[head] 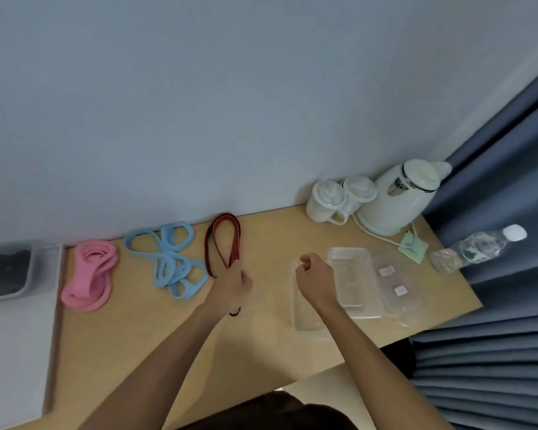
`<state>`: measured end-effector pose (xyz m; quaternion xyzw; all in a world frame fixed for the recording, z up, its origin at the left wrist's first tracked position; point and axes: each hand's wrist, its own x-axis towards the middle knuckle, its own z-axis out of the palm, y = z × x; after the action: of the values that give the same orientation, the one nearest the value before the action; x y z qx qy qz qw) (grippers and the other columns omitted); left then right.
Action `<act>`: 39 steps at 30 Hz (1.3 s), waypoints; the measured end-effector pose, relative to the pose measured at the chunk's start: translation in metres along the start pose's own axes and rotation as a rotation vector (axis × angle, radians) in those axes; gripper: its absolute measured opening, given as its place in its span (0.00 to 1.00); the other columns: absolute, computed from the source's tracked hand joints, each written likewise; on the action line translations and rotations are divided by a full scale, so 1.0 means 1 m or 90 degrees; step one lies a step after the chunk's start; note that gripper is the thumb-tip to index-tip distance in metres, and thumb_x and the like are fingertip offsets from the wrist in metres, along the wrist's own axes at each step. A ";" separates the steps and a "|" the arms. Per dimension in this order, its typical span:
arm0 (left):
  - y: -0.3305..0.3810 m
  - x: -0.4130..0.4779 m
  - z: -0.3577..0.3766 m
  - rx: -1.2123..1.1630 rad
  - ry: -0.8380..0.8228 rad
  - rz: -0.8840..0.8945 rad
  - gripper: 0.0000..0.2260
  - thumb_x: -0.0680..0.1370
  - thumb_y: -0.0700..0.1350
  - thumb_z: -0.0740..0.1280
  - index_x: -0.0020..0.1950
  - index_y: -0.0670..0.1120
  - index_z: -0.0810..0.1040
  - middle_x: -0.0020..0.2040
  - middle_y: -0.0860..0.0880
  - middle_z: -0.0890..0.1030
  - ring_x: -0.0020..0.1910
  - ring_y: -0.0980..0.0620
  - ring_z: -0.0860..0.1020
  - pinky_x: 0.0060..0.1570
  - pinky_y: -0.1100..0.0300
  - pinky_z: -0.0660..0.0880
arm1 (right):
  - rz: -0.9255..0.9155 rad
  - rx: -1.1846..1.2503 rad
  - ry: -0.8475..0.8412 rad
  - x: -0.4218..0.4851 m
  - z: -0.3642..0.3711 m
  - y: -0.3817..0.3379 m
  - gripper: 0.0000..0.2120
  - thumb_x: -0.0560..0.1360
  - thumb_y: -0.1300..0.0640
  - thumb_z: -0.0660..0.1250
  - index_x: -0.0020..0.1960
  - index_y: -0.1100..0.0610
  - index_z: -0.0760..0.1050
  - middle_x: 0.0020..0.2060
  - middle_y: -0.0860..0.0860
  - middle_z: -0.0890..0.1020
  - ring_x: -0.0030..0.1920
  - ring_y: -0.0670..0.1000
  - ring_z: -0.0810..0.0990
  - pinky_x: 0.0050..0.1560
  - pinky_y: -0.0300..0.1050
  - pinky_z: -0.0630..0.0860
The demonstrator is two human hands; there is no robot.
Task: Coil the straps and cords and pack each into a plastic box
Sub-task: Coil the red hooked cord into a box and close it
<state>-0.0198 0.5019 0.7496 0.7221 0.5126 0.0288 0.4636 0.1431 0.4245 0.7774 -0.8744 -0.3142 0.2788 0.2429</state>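
My left hand (230, 288) grips a dark red strap (224, 240) gathered into long loops that stick out away from me toward the wall; a short end shows below my wrist. A tangled light blue strap (171, 259) lies on the wooden table (156, 342) to its left, and a pink strap (90, 274) in loose loops lies further left. My right hand (312, 279) hovers with curled fingers over a clear plastic box (305, 321). It seems to hold nothing. More clear boxes (354, 280) and lids (395, 290) sit right of it.
At the back right stand two white lidded mugs (326, 200) and a white kettle (398, 197) with its cord. A water bottle (479, 246) lies near the table's right edge. A grey bin (44, 265) with dark contents sits at far left. Blue curtain (494, 367) hangs right.
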 end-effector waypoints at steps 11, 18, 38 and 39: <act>0.055 0.006 0.087 -0.003 -0.051 -0.052 0.23 0.76 0.42 0.62 0.70 0.44 0.61 0.58 0.43 0.72 0.49 0.48 0.74 0.49 0.56 0.73 | 0.042 -0.317 0.019 0.003 -0.031 0.087 0.16 0.73 0.61 0.60 0.60 0.59 0.66 0.57 0.55 0.74 0.57 0.56 0.74 0.54 0.47 0.70; 0.061 0.004 0.072 0.076 0.085 -0.021 0.25 0.76 0.43 0.63 0.73 0.46 0.60 0.70 0.45 0.62 0.68 0.46 0.64 0.66 0.52 0.67 | -0.166 -0.257 -0.038 0.006 -0.027 0.070 0.13 0.77 0.64 0.56 0.61 0.57 0.68 0.56 0.52 0.76 0.55 0.54 0.77 0.52 0.45 0.69; -0.091 -0.091 -0.015 0.076 0.141 -0.254 0.05 0.74 0.39 0.61 0.42 0.48 0.72 0.50 0.46 0.79 0.49 0.47 0.76 0.47 0.54 0.74 | -0.454 -0.264 -0.388 -0.041 0.090 0.001 0.07 0.78 0.57 0.58 0.46 0.55 0.75 0.45 0.50 0.77 0.48 0.51 0.75 0.46 0.42 0.70; -0.094 -0.093 -0.016 0.078 0.136 -0.257 0.04 0.74 0.39 0.60 0.42 0.48 0.72 0.50 0.46 0.78 0.49 0.47 0.76 0.47 0.55 0.73 | -0.451 -0.266 -0.393 -0.044 0.094 0.000 0.08 0.78 0.57 0.58 0.49 0.56 0.76 0.47 0.51 0.77 0.49 0.51 0.75 0.47 0.42 0.71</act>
<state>-0.1396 0.4453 0.7331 0.6246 0.6934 -0.0193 0.3587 0.0546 0.4179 0.7232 -0.6211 -0.6973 0.3556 0.0387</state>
